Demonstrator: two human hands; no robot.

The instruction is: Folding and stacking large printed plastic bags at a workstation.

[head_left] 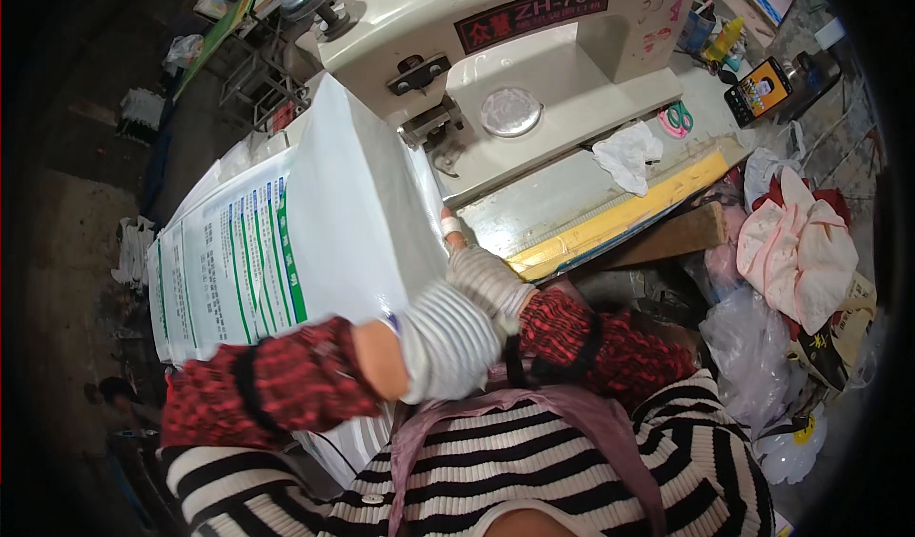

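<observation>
A stack of large white printed bags with green bands and small print stands at the left of a cream-coloured sewing machine. Its right edge lies by the machine's needle and presser foot. My right hand, in a grey-white knit glove, holds that edge just below the foot; one digit with white tape points up along it, and the other fingers are hidden. My left hand, in a similar glove and blurred, is against the lower right of the bags. Its fingers do not show.
On the machine bed lie a white cloth, green-and-pink scissors and a yellow strip along the near edge. A phone stands at the right. Pink cloth and plastic bags are heaped at the right.
</observation>
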